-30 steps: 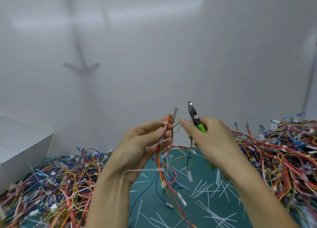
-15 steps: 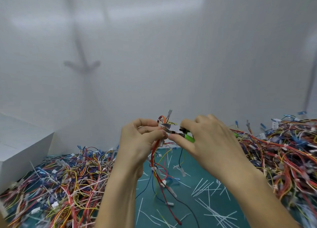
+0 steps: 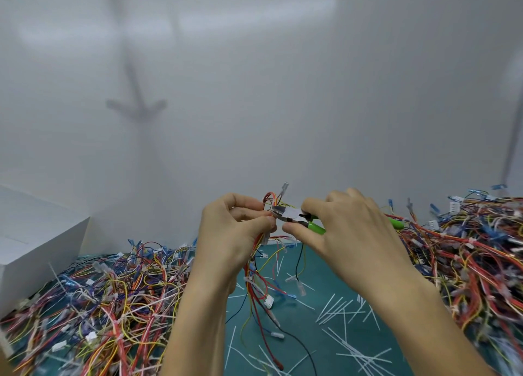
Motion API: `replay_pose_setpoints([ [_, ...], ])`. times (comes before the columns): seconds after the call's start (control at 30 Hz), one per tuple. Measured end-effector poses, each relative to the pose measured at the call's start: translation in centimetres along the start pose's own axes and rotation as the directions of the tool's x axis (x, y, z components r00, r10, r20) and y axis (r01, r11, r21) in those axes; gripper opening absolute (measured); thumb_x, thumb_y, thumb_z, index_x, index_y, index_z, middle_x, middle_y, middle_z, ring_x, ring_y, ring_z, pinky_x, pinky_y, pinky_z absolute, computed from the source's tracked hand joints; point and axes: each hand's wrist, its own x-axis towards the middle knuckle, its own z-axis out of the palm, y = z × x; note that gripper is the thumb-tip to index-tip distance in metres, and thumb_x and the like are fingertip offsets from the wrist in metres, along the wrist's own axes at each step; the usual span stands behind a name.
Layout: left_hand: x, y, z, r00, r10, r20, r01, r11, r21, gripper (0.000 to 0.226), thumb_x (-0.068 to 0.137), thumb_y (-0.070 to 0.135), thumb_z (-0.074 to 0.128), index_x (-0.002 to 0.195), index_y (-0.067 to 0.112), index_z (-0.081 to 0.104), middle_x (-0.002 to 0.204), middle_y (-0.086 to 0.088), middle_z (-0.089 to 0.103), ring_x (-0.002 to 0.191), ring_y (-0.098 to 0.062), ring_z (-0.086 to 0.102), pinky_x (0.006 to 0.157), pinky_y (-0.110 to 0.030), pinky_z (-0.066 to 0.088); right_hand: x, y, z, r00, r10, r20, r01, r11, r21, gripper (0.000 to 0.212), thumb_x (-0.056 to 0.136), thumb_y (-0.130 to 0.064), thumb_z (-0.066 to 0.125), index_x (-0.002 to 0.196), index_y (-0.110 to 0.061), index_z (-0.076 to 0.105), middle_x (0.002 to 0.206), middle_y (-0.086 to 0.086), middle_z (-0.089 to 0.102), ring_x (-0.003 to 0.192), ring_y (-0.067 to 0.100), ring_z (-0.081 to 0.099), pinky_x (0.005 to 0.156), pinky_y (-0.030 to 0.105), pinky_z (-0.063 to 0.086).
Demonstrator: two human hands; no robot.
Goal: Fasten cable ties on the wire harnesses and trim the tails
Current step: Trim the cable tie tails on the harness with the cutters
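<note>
Lying closest on the teal mat [image 3: 325,265] are loose white cut tails [image 3: 343,313]. Above them the left hand [image 3: 235,234] pinches a wire harness [image 3: 256,279], fingers clamped on its top bend. The right hand [image 3: 348,234] grips green-handled cutters [image 3: 294,217], nose at that bend. 2 wire heaps [image 3: 99,305] flank everything.

Left hand [image 3: 235,234] pinches harness [image 3: 259,265]; right hand [image 3: 348,234] holds cutters [image 3: 294,217] against it.
</note>
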Motion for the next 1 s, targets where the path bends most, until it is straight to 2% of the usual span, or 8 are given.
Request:
replay_pose_setpoints([
  [0.13, 0.01, 0.0, -0.02, 1.0, 0.006, -0.006, -0.005, 0.999, 0.036, 0.024, 0.072, -0.01, 0.076, 0.083, 0.007, 0.063, 0.062, -0.003, 0.073, 0.053, -0.014, 0.065, 0.047, -0.017, 0.049, -0.11, 0.05, -0.09, 1.0, -0.004, -0.004, 0.004, 1.0, 0.016, 0.054, 0.085, -0.074, 0.029, 0.101, -0.034, 0.061, 0.072, -0.008, 0.036, 0.083, 0.019, 0.035, 0.07, 0.034, 0.027],
  [0.27, -0.05, 0.01, -0.13, 1.0, 0.009, -0.009, -0.009, 0.998, 0.069, 0.023, 0.073, -0.009, 0.076, 0.084, 0.007, 0.064, 0.064, -0.004, 0.074, 0.057, -0.018, 0.068, 0.058, -0.027, 0.055, -0.05, -0.05, -0.14, 1.0, -0.013, -0.008, 0.013, 1.0, 0.013, 0.054, 0.085, -0.074, 0.029, 0.101, -0.033, 0.061, 0.072, -0.009, 0.036, 0.082, 0.018, 0.035, 0.07, 0.034, 0.027],
  [0.57, -0.13, 0.08, -0.27, 1.0, -0.002, 0.004, 0.002, 0.997, 0.077, 0.024, 0.073, -0.01, 0.076, 0.083, 0.007, 0.064, 0.064, -0.004, 0.074, 0.055, -0.012, 0.069, 0.048, -0.018, 0.051, -0.15, 0.11, -0.23, 0.999, -0.033, -0.009, 0.033, 0.999, 0.033, 0.053, 0.087, -0.074, 0.032, 0.097, -0.03, 0.061, 0.072, -0.007, 0.042, 0.082, 0.018, 0.038, 0.069, 0.034, 0.027],
  [0.77, -0.13, 0.16, -0.24, 1.0, -0.011, 0.01, 0.01, 0.997, 0.079, 0.024, 0.073, -0.011, 0.076, 0.084, 0.006, 0.064, 0.065, -0.005, 0.074, 0.056, -0.014, 0.069, 0.052, -0.02, 0.056, -0.23, 0.26, -0.24, 0.999, -0.041, -0.014, 0.042, 0.997, 0.065, 0.054, 0.088, -0.074, 0.033, 0.091, -0.027, 0.06, 0.075, -0.006, 0.049, 0.081, 0.019, 0.043, 0.068, 0.035, 0.028],
  [0.9, -0.21, 0.2, -0.25, 1.0, -0.011, 0.009, 0.01, 0.997, 0.073, 0.024, 0.072, -0.013, 0.075, 0.083, 0.005, 0.063, 0.064, -0.005, 0.074, 0.052, -0.014, 0.067, 0.049, -0.018, 0.052, -0.22, 0.32, -0.19, 0.999, -0.052, -0.015, 0.053, 0.995, 0.079, 0.052, 0.087, -0.074, 0.033, 0.084, -0.027, 0.054, 0.071, -0.006, 0.044, 0.08, 0.021, 0.043, 0.067, 0.035, 0.029],
  [1.0, -0.21, 0.18, -0.25, 1.0, -0.012, 0.007, 0.012, 0.997, 0.077, 0.024, 0.072, -0.013, 0.076, 0.083, 0.005, 0.064, 0.064, -0.005, 0.074, 0.052, -0.014, 0.067, 0.048, -0.018, 0.052, -0.14, 0.36, -0.14, 0.999, -0.044, -0.015, 0.045, 0.995, 0.084, 0.055, 0.086, -0.075, 0.034, 0.087, -0.026, 0.057, 0.071, -0.005, 0.044, 0.081, 0.022, 0.044, 0.067, 0.035, 0.029],
])
